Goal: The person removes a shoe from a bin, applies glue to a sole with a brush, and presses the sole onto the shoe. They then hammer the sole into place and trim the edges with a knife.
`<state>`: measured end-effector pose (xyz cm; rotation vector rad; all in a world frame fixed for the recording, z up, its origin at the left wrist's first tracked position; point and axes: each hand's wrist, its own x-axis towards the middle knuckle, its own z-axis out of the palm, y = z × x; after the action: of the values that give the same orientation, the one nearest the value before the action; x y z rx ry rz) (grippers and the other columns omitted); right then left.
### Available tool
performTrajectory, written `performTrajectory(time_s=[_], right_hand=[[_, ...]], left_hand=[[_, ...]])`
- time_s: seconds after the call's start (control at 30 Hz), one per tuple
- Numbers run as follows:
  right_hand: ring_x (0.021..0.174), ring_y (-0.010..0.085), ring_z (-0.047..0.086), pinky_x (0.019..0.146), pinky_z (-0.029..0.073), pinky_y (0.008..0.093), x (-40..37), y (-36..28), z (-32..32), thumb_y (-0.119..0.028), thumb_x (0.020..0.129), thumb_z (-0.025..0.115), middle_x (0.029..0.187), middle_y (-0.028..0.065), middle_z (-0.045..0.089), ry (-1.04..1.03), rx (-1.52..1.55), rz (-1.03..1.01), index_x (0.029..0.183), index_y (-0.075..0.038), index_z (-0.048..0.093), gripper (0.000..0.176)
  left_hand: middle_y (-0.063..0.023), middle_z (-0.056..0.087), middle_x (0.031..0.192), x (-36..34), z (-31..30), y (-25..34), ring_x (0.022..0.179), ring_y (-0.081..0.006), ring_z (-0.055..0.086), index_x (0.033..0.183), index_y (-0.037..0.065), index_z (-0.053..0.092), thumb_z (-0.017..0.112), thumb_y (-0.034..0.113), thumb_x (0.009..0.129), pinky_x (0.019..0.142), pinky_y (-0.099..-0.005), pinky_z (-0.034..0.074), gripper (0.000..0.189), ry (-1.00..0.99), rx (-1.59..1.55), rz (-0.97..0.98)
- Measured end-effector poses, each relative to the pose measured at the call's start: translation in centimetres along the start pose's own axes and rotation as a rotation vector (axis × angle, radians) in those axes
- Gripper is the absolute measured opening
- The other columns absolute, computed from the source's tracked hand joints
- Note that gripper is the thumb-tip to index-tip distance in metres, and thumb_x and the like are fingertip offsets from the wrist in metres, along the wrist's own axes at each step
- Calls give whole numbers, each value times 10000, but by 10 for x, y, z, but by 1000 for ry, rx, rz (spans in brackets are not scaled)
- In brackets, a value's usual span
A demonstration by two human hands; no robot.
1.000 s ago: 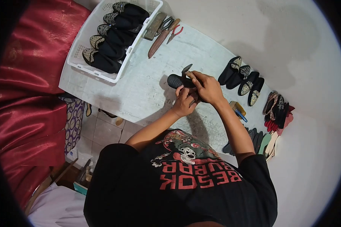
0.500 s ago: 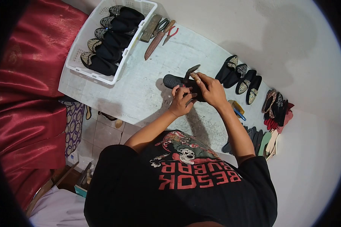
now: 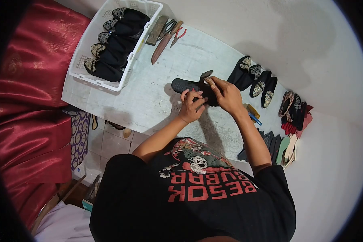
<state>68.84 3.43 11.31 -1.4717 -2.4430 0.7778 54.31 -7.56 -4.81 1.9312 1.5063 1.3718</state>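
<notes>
Over the middle of the white tabletop (image 3: 149, 92), my left hand (image 3: 191, 108) is closed on a black shoe (image 3: 184, 85). The shoe's dark ridged sole end points to the left, while its other end is partly hidden by my hands. My right hand (image 3: 228, 97) is wrapped round the short wooden handle of a hammer (image 3: 206, 74). The hammer's dark metal head stands just above the shoe, close to my left fingers. Nearest to my right wrist lies a yellow sponge-like block (image 3: 252, 109) with a blue-handled tool (image 3: 255, 118).
A white plastic basket (image 3: 127, 76) of black shoes stands at the far left. Beside it lie a block (image 3: 157, 30), a brown-bladed knife (image 3: 161, 50) and red-handled pliers (image 3: 178, 37). Black shoes (image 3: 257, 86) line the wall side, with several soles (image 3: 284, 149) at right.
The hammer head has dropped slightly towards the shoe and tilted. My left hand keeps its grip on the shoe. The whole view has shifted a little.
</notes>
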Motion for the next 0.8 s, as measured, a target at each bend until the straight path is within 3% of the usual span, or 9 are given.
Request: performTrajectory(time_s=[0.23,0.3,0.4,0.53,0.6,0.73,0.8], right_hand=[[959,402,724,815,562,470,-7,3,-11,-330,1015,598,1079,186,757,23,-7,40,1330,-132,684,382],[965,396,726,822,564,462,-12,7,-6,-329,1017,596,1091,183,758,140,84,8,1317,-132,699,373],[989,391,726,847,563,462,-16,5,-13,-326,1020,589,1111,183,757,37,6,54,1304,-118,706,371],[1001,385,727,857,560,460,-23,6,-13,-335,1025,581,1110,182,757,132,52,30,1314,-117,702,382],[1013,390,723,868,559,457,-25,3,-21,-343,1028,576,1124,185,754,17,19,148,1328,-111,693,396],[993,390,725,855,558,456,-34,15,-17,-355,1031,575,1106,186,756,202,48,49,1334,-125,692,398],[1063,383,724,899,552,426,-40,11,-27,-297,1028,606,1173,215,741,58,37,168,1330,-37,678,405]], left_hand=[[-36,577,1099,2,1,-1,1232,-218,594,1142,156,757,780,216,872,1163,-520,198,277,14,-1,3],[-37,580,1099,3,2,-2,1237,-217,593,1145,156,758,781,214,875,1160,-521,201,278,17,0,1],[-40,585,1102,-1,1,2,1246,-215,591,1151,155,759,783,211,880,1156,-520,208,277,16,5,-2],[-32,571,1084,3,-1,3,1234,-224,611,1126,144,764,765,228,914,1156,-519,205,228,11,14,-11],[-34,572,1084,1,-3,6,1233,-228,611,1125,143,762,764,230,915,1156,-520,207,227,9,18,-10],[-39,573,1088,4,-3,5,1236,-235,610,1131,144,758,764,236,916,1153,-523,213,234,5,16,-4],[-41,573,1089,4,-4,7,1235,-237,610,1129,143,756,760,235,917,1152,-524,214,231,-1,16,-8]])
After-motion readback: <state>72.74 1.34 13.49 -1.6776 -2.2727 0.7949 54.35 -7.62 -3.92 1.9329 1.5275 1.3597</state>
